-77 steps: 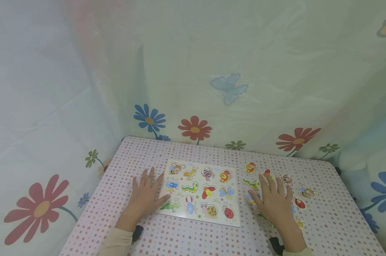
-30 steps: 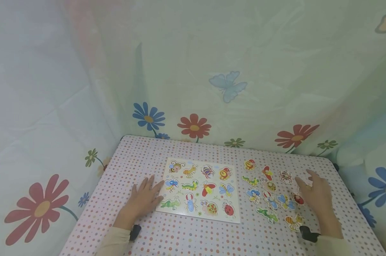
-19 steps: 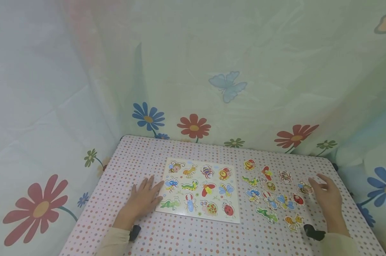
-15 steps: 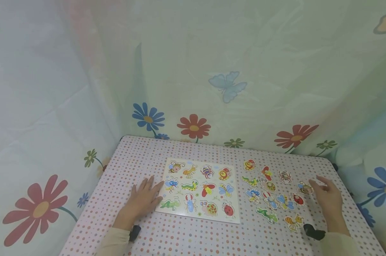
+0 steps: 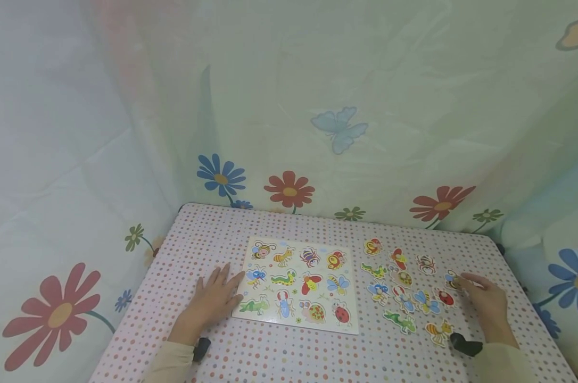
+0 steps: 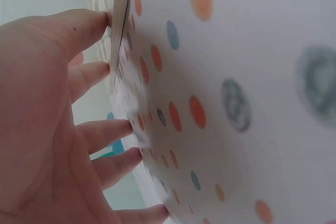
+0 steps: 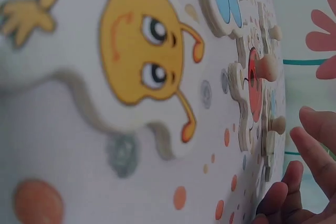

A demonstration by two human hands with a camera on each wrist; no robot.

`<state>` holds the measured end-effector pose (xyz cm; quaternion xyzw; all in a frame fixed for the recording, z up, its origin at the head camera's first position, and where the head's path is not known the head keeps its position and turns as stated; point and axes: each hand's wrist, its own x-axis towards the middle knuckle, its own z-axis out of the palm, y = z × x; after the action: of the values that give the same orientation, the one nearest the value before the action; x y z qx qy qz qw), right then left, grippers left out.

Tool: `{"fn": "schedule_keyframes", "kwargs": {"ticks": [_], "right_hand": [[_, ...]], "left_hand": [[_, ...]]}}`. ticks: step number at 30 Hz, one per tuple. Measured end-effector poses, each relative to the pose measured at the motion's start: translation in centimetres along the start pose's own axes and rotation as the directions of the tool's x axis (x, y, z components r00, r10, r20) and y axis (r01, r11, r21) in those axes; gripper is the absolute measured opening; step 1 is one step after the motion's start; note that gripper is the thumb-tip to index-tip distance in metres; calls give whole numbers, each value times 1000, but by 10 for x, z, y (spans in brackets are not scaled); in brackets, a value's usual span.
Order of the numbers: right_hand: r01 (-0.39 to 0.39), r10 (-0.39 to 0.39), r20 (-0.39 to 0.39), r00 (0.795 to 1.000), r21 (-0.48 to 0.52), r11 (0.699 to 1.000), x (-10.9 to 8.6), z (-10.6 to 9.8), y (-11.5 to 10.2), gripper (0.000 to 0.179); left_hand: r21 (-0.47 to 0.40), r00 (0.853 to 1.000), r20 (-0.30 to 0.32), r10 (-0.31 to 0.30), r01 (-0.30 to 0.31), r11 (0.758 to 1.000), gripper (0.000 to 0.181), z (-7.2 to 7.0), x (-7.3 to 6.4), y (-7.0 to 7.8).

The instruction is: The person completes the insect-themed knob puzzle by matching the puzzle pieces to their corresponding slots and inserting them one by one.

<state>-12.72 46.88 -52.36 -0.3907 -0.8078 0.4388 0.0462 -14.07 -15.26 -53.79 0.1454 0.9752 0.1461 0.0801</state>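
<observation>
Cream board [image 5: 298, 284] holds bug-pictures [image 5: 311, 284], left hand [image 5: 211, 301] splayed alongside, right hand [image 5: 489, 302] unclosed by bee-piece [image 5: 450, 279].

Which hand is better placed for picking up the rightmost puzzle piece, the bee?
Probably the right hand: its fingertips are beside the bee piece, near a knob in the right wrist view. The left hand is farther off, at the board's left edge.
</observation>
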Motion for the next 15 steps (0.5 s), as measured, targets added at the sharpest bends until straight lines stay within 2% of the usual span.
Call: {"fn": "schedule_keyframes", "kwargs": {"ticks": [3, 10, 15], "right_hand": [[-8, 7, -5, 1000, -20, 1000, 5, 4, 3, 62], [21, -24, -21, 1000, -108, 994, 32, 14, 24, 59], [30, -34, -27, 999, -111, 993, 31, 15, 24, 58]], "left_hand": [[-6, 1000, 2, -3, 3, 1000, 58, 0, 0, -1], [-3, 1000, 1, -3, 3, 1000, 59, 0, -1, 0], [6, 1000, -2, 0, 0, 1000, 59, -1, -1, 1]]}}
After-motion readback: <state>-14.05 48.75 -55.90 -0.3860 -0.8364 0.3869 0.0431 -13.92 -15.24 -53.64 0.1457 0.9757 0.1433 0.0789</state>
